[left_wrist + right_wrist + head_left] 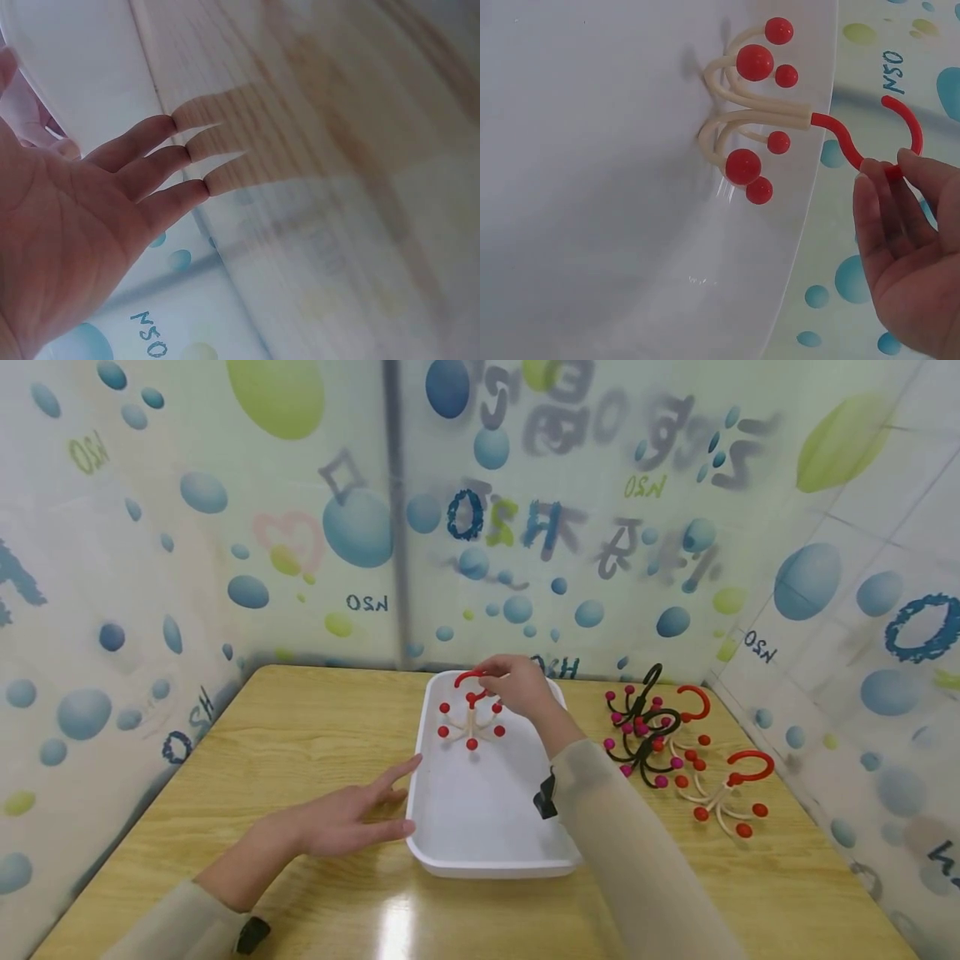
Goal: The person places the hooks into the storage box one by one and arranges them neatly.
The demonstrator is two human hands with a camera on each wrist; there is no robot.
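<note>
A cream octopus-style hanger (765,112) with a red hook and several red ball tips hangs upright at the far end of a white tray (487,814). My right hand (517,687) pinches its red hook between thumb and fingers. In the right wrist view, the hanger's curled arms come right down at the tray's white floor. My left hand (345,818) has its fingers spread, with thumb and index fingertip at the tray's left rim. The left wrist view shows that hand's palm (67,225) and straight fingers, with nothing in them.
On the wooden table (315,718) right of the tray lie more hangers: two black ones (645,752) with pink balls, and cream ones with red hooks, including a nearer one (723,797). Walls covered in bubble-print sheeting (300,568) enclose the back and sides.
</note>
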